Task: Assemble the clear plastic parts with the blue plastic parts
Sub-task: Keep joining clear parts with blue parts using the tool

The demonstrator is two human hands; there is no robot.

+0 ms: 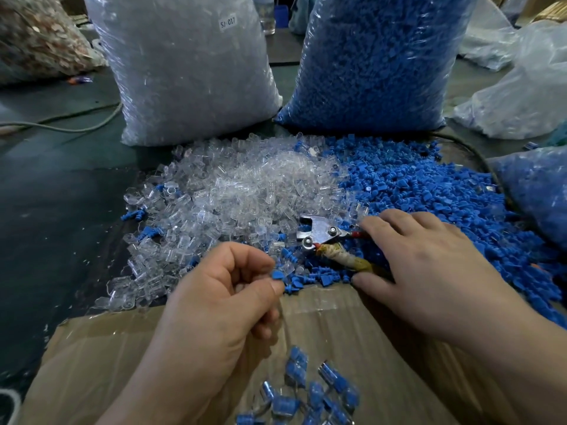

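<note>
At bench centre, the left hand [221, 289] has its grip closed, thumb & forefinger pinching a small blue part [277, 275] just over the near edge of the mixed pile; whether a clear piece sits in that fist too, can't tell. The right hand [429, 265] lies spread on the pliers [325, 240], fingers loose over the handles, not clamped on anything yet. Clear parts [239, 185] are heaped left-centre, blue parts [429, 191] spread to the right, w/ the two kinds mingled where the hands work. Finished pieces [310, 391] sit in the cardboard box [122, 348] nearest the camera. Risks, as I judge: the pinch is only on the part's edge, so it could flick out & vanish among identical blues; groping for the pliers w/o looking may scatter parts off the bench or nip a finger; the mingled pile invites grabbing the wrong piece; a misaligned push could jam the plug.
</note>
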